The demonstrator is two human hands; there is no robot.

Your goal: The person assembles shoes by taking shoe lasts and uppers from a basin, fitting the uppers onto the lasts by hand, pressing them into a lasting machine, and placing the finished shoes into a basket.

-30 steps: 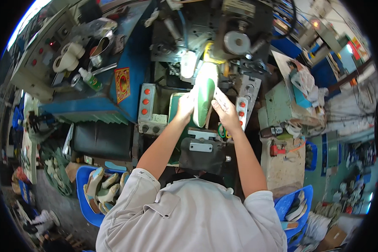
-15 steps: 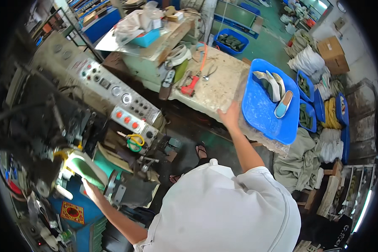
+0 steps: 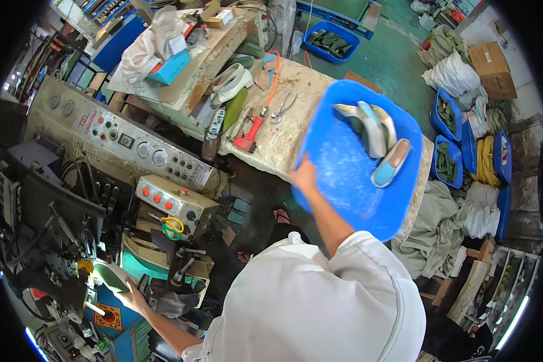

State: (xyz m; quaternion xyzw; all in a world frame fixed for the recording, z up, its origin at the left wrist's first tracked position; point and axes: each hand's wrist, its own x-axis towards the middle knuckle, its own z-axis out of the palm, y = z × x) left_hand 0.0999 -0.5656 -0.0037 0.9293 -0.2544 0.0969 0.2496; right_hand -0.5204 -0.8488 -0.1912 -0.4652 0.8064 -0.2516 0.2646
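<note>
At the lower left, my left hand (image 3: 132, 298) is closed on the near end of a pale shoe (image 3: 109, 276) with a green sole surface. The shoe's far end lies against the dark machine (image 3: 60, 247), under a bright light. My right hand (image 3: 304, 175) grips the left rim of a shallow blue tub (image 3: 344, 187) on the worktable, part of the fingers hidden by the rim. Inside the tub, toward its far right, are a few pale shoes (image 3: 373, 130) and one with a light blue insole (image 3: 392, 163).
On the worktable (image 3: 289, 136) lie a red air tool (image 3: 249, 134) with an orange hose and pliers (image 3: 281, 108). A control box (image 3: 169, 205) with red buttons stands left, yellow-and-green scissors (image 3: 172, 226) beside it. Filled blue bins (image 3: 445, 161) and sacks (image 3: 453, 81) line the right.
The blue tub has slid left across the worktable, my right hand now on its rim. My left hand still holds the shoe at the machine. The whole view has shifted.
</note>
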